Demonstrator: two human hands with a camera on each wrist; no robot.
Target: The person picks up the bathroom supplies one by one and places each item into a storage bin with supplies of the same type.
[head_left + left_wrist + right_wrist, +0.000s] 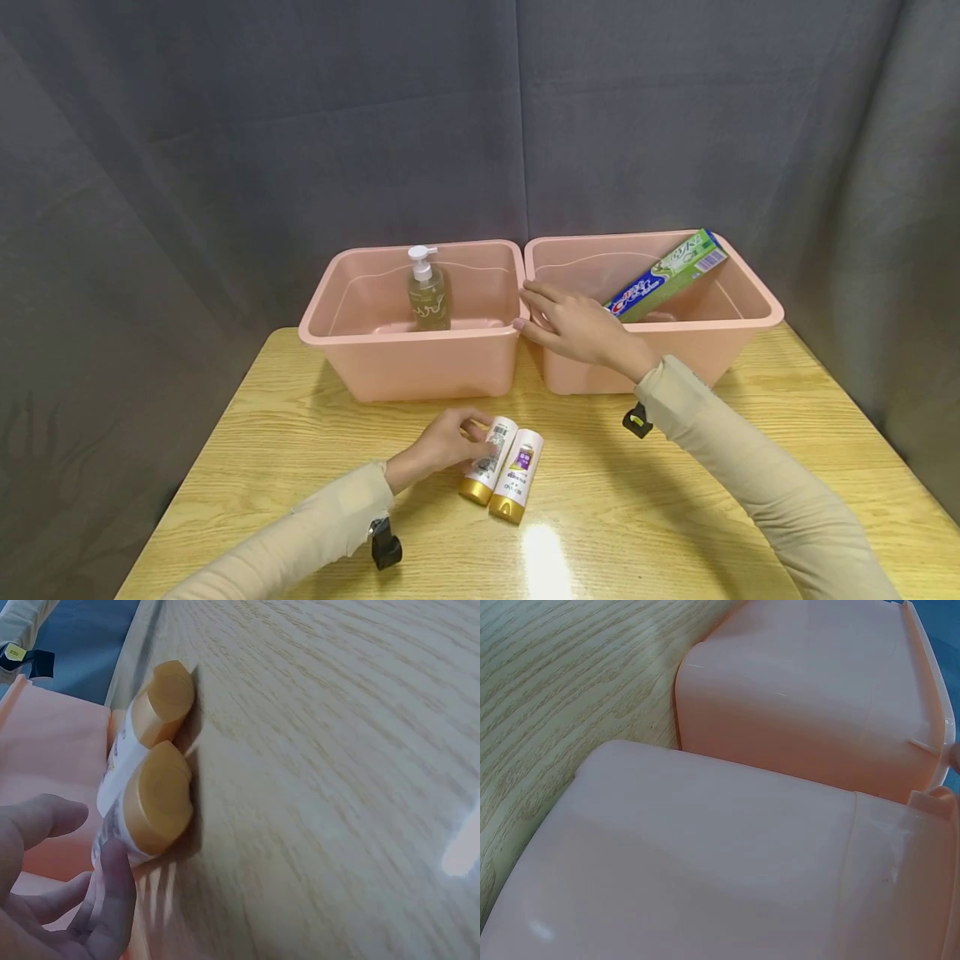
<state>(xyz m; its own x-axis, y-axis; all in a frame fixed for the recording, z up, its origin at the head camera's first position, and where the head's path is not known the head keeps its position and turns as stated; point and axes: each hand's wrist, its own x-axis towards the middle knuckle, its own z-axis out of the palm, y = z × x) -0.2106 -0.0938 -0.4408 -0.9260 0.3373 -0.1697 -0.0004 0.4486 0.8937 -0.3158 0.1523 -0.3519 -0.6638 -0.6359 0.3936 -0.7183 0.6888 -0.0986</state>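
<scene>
Two white bottles with gold caps lie side by side on the table. My left hand (448, 440) is at the left bottle (501, 435), thumb and fingers spread about its side. In the left wrist view a fingertip overlaps this bottle near its gold cap (159, 801), while another finger stands apart from it. Just beyond lies the right bottle (527, 457), with a purple patch on its label. My right hand (581, 325) rests over the adjoining rims of the two pink bins, fingers extended to the left; only a sliver of it shows in the right wrist view.
In the left bin (420, 367) stands a pump bottle (429, 298) with a white head. A green and blue toothpaste box (667, 275) leans inside the right bin (720, 350). The wooden table (300, 433) runs back to a dark curtain (337, 125).
</scene>
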